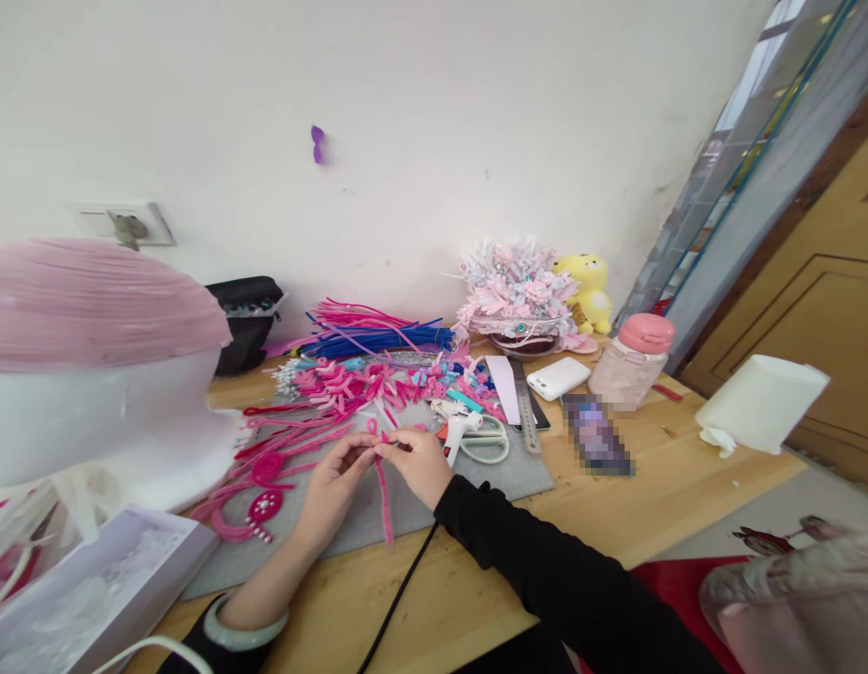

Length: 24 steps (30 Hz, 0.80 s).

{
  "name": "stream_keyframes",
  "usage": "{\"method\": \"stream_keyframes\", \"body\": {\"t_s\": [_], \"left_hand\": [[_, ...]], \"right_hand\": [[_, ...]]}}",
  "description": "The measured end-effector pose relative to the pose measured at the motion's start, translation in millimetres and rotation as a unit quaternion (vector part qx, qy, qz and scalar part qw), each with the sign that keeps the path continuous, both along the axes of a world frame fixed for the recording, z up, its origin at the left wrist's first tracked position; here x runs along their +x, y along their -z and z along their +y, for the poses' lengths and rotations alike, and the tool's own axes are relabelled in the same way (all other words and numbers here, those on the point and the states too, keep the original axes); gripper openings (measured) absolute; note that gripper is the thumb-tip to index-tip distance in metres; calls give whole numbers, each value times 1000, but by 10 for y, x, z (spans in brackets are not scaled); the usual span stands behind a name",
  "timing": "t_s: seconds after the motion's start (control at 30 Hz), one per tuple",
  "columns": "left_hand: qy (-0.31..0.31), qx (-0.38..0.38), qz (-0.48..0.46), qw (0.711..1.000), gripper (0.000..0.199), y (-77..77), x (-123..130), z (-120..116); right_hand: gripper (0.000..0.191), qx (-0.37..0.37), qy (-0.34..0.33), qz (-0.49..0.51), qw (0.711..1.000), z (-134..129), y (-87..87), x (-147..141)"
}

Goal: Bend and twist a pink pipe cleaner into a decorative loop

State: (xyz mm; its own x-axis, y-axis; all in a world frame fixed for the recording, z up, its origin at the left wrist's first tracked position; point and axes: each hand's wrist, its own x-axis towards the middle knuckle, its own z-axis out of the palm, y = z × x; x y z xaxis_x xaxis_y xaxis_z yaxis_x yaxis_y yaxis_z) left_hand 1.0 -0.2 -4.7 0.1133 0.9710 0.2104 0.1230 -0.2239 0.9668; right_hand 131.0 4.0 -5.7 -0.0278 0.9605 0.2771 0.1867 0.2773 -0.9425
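A pink pipe cleaner hangs between my hands over the grey mat, with a small loop at its top and a straight tail below. My left hand pinches it from the left, fingertips meeting those of my right hand, which pinches from the other side. The fingers hide the middle of the stem. Left of my hands lie bent pink pipe cleaners and a coiled pink piece with white beads. Beside my right hand are a white glue gun and scissors.
A foam head with a pink cap and a white box stand left. Pipe cleaner bundles and a decorated headpiece lie behind. A phone, bottle and paper roll are right. A black cord crosses the front.
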Motion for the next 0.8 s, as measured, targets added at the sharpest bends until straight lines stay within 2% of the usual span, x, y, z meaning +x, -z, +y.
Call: {"method": "stream_keyframes", "body": {"t_s": [0.43,0.6,0.8], "left_hand": [[-30,-3,-8,1000,21,14,-18,11],[-33,-9,-16,999,19,11,-14,10],[-37,-7,-21,999,20,30,-26,16]], "right_hand": [[17,-93,-26,109,989,29,36,-24],[18,-54,3,68,996,27,52,-14],[22,-56,14,9,998,21,33,12]]}}
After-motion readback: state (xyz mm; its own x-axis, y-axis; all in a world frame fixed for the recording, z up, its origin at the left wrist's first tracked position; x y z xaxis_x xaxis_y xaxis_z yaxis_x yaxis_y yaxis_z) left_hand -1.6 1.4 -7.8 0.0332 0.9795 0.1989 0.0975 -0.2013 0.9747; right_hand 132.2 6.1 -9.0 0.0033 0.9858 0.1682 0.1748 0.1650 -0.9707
